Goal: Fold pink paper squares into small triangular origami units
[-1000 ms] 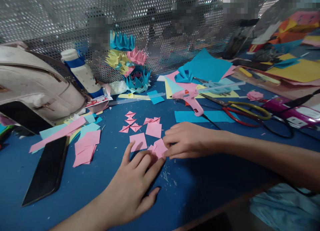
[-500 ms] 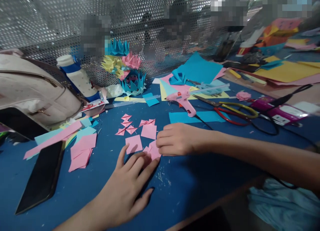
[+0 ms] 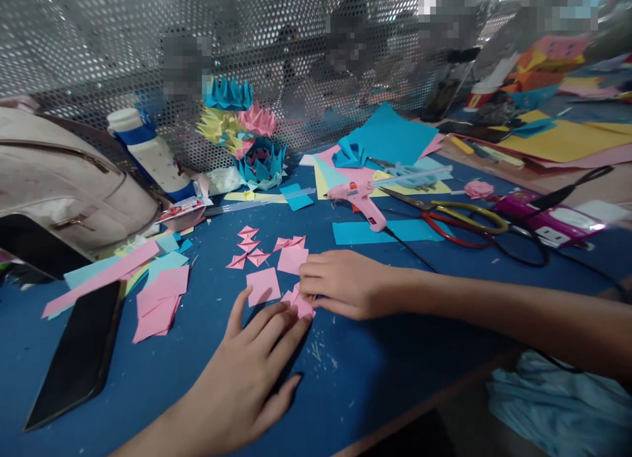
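Note:
A pink paper piece [image 3: 299, 301] lies partly folded on the blue table between my hands, half covered by fingers. My left hand [image 3: 251, 351] is spread flat, its fingertips pressing on the near edge of this paper. From the right, my right hand [image 3: 348, 282] reaches in with its fingers closed together at the paper's upper right edge; its fingertips are partly hidden. Two flat pink squares, one left [image 3: 263, 286] and one above [image 3: 292, 259], lie close by. Several small folded pink pieces [image 3: 247, 245] sit just beyond them.
A pink glue gun [image 3: 363, 203] rests behind my right hand, near scissors [image 3: 459, 221] and a purple power strip [image 3: 548, 220]. Folded paper flowers [image 3: 259, 162] stand by the perforated metal screen. At left are a phone [image 3: 79, 351], pink sheets [image 3: 160, 305], a bottle [image 3: 151, 154] and a bag [image 3: 59, 174].
My right hand has shifted slightly left and down over the pink paper, its fingers turned a little. My left hand stays pressed in place. The view has moved slightly.

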A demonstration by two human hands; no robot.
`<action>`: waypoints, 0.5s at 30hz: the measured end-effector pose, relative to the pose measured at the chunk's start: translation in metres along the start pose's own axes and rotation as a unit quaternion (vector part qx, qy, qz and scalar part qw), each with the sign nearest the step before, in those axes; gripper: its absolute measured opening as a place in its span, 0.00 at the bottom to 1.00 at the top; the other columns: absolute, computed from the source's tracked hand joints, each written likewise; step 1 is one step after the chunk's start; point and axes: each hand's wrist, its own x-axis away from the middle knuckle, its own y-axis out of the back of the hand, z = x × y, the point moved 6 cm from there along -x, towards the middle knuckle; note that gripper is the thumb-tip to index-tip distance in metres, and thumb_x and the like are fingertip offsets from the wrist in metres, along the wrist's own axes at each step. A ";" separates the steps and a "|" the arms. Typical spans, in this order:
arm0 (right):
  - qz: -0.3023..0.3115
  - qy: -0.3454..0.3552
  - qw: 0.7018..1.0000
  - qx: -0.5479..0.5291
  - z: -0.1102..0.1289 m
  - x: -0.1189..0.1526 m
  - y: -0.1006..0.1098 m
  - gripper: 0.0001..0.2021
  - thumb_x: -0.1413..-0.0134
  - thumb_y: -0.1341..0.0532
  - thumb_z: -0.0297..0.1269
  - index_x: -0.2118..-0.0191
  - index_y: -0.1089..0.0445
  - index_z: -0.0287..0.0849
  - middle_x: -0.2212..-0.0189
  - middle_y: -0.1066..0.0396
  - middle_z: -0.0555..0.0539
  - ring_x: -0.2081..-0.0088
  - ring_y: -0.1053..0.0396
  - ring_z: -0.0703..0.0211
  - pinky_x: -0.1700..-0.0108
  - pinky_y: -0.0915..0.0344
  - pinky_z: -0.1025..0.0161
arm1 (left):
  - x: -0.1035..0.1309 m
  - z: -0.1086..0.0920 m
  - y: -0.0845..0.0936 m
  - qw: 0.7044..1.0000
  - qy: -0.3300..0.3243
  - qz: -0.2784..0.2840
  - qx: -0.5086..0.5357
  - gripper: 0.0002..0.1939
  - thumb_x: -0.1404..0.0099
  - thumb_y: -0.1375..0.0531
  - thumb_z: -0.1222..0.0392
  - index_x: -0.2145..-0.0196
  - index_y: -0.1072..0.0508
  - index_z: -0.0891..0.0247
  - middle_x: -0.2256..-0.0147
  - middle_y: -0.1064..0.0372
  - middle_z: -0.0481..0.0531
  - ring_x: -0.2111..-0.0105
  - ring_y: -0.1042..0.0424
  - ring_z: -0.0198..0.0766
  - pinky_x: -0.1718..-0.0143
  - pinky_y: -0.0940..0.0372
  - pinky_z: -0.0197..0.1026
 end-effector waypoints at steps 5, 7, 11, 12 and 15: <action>-0.016 -0.067 0.990 -0.122 -0.006 0.000 0.003 0.02 0.40 0.39 0.31 0.62 0.30 0.39 0.63 0.29 0.47 0.60 0.35 0.58 0.59 0.41 0.62 | -0.001 0.000 0.000 1.000 0.002 0.005 0.002 0.28 0.28 0.47 0.58 0.33 0.43 0.62 0.44 0.33 0.54 0.40 0.39 0.47 0.32 0.79 0.59; -0.020 -0.091 0.984 -0.151 -0.008 0.001 0.004 0.03 0.42 0.37 0.30 0.61 0.30 0.40 0.62 0.29 0.48 0.59 0.34 0.59 0.59 0.41 0.63 | -0.002 0.000 0.000 1.000 0.006 0.011 0.004 0.27 0.28 0.47 0.57 0.33 0.42 0.62 0.45 0.33 0.54 0.41 0.39 0.47 0.32 0.80 0.59; -0.030 -0.105 0.979 -0.171 -0.009 0.002 0.005 0.02 0.41 0.37 0.29 0.62 0.27 0.41 0.62 0.30 0.48 0.59 0.33 0.60 0.61 0.41 0.65 | -0.002 0.000 0.000 1.000 0.009 0.021 0.002 0.27 0.28 0.47 0.57 0.33 0.42 0.60 0.45 0.33 0.53 0.41 0.39 0.47 0.32 0.80 0.59; -0.037 -0.099 0.980 -0.170 -0.009 0.002 0.006 0.02 0.40 0.37 0.30 0.63 0.26 0.41 0.63 0.30 0.48 0.59 0.33 0.60 0.62 0.42 0.66 | -0.002 0.000 0.001 1.000 0.008 0.021 0.001 0.28 0.28 0.47 0.56 0.33 0.42 0.60 0.45 0.33 0.53 0.41 0.39 0.47 0.32 0.80 0.59; -0.066 -0.049 0.988 -0.131 -0.009 0.005 0.009 0.05 0.37 0.37 0.33 0.64 0.23 0.43 0.65 0.30 0.49 0.61 0.35 0.61 0.63 0.43 0.65 | -0.003 0.001 0.001 1.000 0.008 0.019 -0.001 0.28 0.28 0.47 0.56 0.33 0.43 0.60 0.45 0.33 0.53 0.41 0.39 0.48 0.32 0.77 0.61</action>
